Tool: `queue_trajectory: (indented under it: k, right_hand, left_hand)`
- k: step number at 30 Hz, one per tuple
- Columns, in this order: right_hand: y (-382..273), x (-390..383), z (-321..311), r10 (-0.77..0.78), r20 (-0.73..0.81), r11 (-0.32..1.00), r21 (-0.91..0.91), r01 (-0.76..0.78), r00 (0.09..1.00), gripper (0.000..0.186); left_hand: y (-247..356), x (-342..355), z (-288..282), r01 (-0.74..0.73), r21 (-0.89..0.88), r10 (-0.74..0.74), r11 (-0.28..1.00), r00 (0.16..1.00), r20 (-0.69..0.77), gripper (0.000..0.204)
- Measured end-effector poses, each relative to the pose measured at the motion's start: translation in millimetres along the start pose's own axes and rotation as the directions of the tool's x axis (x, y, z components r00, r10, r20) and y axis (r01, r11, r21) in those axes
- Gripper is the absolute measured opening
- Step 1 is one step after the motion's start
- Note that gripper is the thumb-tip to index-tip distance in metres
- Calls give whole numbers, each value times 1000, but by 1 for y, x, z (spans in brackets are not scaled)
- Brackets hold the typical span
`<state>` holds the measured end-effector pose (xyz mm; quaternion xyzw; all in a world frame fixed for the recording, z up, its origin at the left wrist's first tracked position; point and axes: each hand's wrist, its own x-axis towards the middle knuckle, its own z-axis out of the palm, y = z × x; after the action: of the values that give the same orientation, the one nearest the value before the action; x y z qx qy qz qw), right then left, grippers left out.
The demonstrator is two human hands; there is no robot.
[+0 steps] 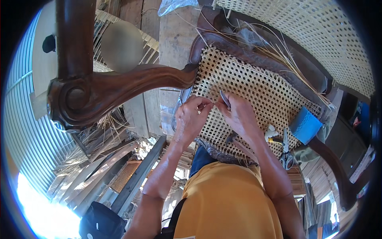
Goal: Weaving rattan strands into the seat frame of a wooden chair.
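Note:
A woven cane seat (258, 89) stretches across a dark carved wooden chair frame (151, 77) in front of me. Over its left part my two hands meet, nearly touching. My left hand (190, 119) is closed in a pinch on what looks like a thin cane strand, whose end is hard to make out. My right hand (240, 115) is closed too, with a small knife (225, 99) whose grey blade sticks up past the fingers. Its handle is hidden in the palm. The fingertips of both hands face each other just above the weave.
Scissors (285, 147), a small white lump (271, 132) and a blue block (305, 124) lie on the seat's right side. Long loose cane strands (294, 67) run along the far rail. A curved chair arm (131, 85) rises at left. Another cane panel (306, 28) stands at upper right.

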<state>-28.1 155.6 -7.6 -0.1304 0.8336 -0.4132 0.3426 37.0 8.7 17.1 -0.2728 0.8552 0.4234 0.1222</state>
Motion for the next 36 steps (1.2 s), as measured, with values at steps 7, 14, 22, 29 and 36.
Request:
queue_trajectory:
  k: [7, 14, 22, 29, 36]
  right_hand:
    - [0, -10, -5, -53, -39, 995, -82, 49, 998, 23]
    - [-9, -15, -20, 88, -14, 996, 16, -88, 996, 29]
    - [6, -21, -19, 27, 9, 998, -50, -27, 1000, 18]
    - [20, -19, -12, 23, -15, 998, 51, -23, 1000, 15]
    - [12, -6, -14, -23, -71, 994, 109, 31, 997, 9]
  left_hand:
    - [5, -2, 2, 16, 53, -17, 998, 1000, 13, 12]
    - [6, 5, 1, 60, 3, -59, 998, 988, -140, 10]
    - [7, 6, 6, 18, 27, -11, 999, 967, -254, 8]
    - [-5, 9, 11, -70, 96, 99, 993, 935, -339, 6]
    - [14, 17, 8, -247, 509, 425, 825, 865, -268, 13]
